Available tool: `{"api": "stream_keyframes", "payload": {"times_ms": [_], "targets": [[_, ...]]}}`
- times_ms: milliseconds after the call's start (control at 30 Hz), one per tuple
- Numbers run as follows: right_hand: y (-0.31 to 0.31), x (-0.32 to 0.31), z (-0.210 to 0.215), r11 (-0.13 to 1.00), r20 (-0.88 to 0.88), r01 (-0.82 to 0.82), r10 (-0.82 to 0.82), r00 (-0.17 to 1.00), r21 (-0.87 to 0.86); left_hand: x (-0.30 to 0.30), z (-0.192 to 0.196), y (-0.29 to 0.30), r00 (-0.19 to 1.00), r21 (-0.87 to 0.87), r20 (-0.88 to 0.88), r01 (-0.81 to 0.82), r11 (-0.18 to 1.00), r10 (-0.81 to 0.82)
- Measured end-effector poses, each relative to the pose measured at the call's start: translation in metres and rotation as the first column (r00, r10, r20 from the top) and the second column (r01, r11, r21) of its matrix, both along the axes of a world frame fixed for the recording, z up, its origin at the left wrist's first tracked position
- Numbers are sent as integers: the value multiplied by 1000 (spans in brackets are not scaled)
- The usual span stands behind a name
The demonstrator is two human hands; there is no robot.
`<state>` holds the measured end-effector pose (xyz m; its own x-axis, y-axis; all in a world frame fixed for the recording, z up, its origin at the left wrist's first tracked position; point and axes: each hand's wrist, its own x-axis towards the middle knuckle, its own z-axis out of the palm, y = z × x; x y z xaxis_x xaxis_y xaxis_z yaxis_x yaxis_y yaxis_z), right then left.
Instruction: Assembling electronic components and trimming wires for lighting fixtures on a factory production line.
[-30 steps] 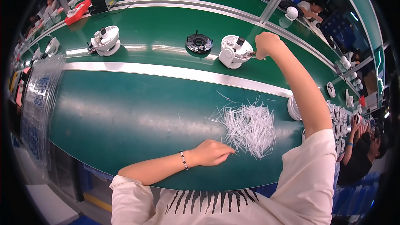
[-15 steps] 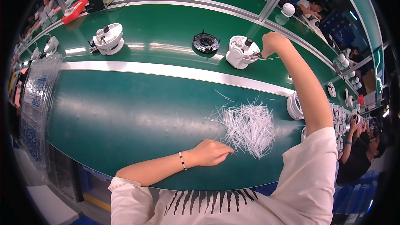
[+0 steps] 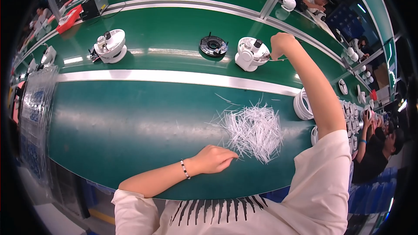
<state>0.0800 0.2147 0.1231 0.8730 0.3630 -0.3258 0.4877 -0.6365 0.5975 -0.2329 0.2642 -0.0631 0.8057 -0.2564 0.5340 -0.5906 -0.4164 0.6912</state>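
Note:
My left hand (image 3: 214, 159) rests on the green table with thumb and fingers pressed together, their tips at the near-left edge of a pile of thin white plastic strips (image 3: 254, 132). Whatever is in that pinch is too small to make out. My right arm stretches forward to the belt, and my right hand (image 3: 283, 45) is closed beside the open white device housing (image 3: 247, 59). That housing has a round bowl with a black cylinder and small parts inside. A thin pale strand shows between the bowl and my right hand; the fingers hide what they grip.
Left of the housing on the belt lies a black round part (image 3: 213, 46), then another open white housing (image 3: 114, 48). White rings (image 3: 302, 105) stand by my right arm. Clear plastic trays (image 3: 37, 109) are stacked at the left. A co-worker (image 3: 378, 148) sits at the right.
The whole view has shifted and turned slightly. Both hands keep nearly the same places, the left at the strips and the right at the white housing.

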Motion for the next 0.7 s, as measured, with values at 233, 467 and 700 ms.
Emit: {"api": "stream_keyframes", "payload": {"times_ms": [233,467,700], "targets": [[-17,1,-26,994,141,-83,73,987,65,-4,-2,7,997,4,-78,14,1000,-13],[-62,-14,-41,909,264,-412,383,885,62,-11,8,15,994,-24,-106,17,1000,-19],[-85,-20,-36,769,409,-639,577,707,20,-17,14,21,989,-37,-149,1,999,-7]]}}
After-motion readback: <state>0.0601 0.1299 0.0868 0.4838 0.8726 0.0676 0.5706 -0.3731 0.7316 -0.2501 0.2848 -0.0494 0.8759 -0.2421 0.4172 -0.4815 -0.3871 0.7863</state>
